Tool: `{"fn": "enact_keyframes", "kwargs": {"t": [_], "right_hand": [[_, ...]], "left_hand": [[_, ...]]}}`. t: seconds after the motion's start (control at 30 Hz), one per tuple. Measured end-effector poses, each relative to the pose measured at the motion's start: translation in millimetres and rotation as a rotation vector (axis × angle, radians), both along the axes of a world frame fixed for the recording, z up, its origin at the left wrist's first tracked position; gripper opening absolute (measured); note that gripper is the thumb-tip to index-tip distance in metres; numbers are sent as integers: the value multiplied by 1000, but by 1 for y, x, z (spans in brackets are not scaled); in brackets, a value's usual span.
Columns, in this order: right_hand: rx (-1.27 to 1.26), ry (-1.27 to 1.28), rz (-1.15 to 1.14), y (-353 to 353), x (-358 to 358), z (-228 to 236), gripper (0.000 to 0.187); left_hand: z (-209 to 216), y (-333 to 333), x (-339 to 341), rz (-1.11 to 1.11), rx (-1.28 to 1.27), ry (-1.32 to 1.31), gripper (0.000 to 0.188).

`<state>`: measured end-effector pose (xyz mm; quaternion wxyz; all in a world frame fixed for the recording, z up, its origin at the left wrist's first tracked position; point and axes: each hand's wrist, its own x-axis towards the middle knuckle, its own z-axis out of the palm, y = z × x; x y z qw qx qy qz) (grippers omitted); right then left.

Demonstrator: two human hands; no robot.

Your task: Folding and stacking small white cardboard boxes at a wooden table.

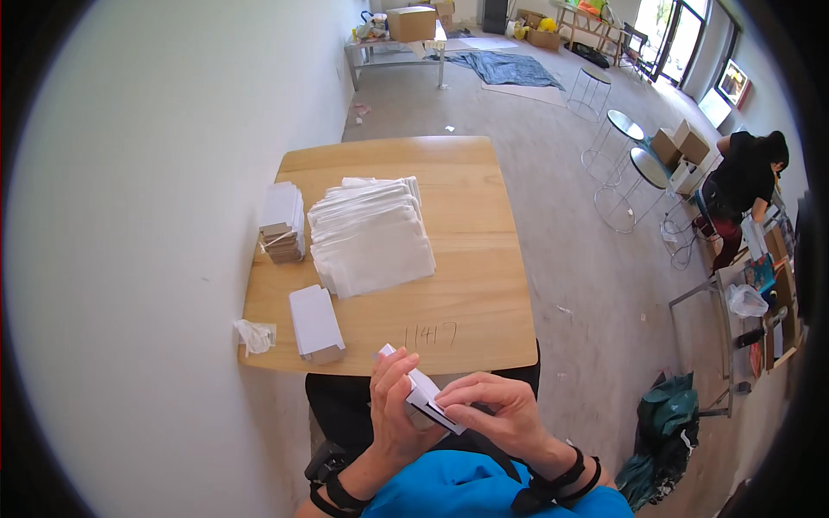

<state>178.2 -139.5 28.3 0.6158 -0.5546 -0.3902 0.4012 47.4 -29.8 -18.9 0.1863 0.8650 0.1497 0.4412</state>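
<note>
Both gripping a small white box (425,399) down at 6 o'clock: left hand (393,406) curled around it, right hand (496,414) pinching its edge. Wooden table (471,285) at 12, stacked white bags (371,233) there.

Both bare forearms rise from the lower edge, each with a dark strap around the wrist. The left hand (395,406) stands upright with its fingers curled closed toward the right. The right hand (495,407) lies palm down beside it, fingers bent and pinching leftward, fingertips meeting the left hand's.
</note>
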Motion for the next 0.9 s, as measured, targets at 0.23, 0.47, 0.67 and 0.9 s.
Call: {"fn": "enact_keyframes", "kwargs": {"t": [0.23, 0.47, 0.67, 0.9], "right_hand": [[-116, 180, 32, 2, -1, 10, 18], [-123, -98, -15, 7, -7, 14, 21], [49, -1010, -527, 8, -18, -5, 19], [37, -1059, -617, 10, -33, -16, 32]], "left_hand": [[7, 2, -5, -37, -8, 61, 87], [5, -2, -6, 47, -37, 145, 83], [10, -17, 12, 246, -13, 295, 71], [6, -24, 11, 308, 59, 350, 59]]}}
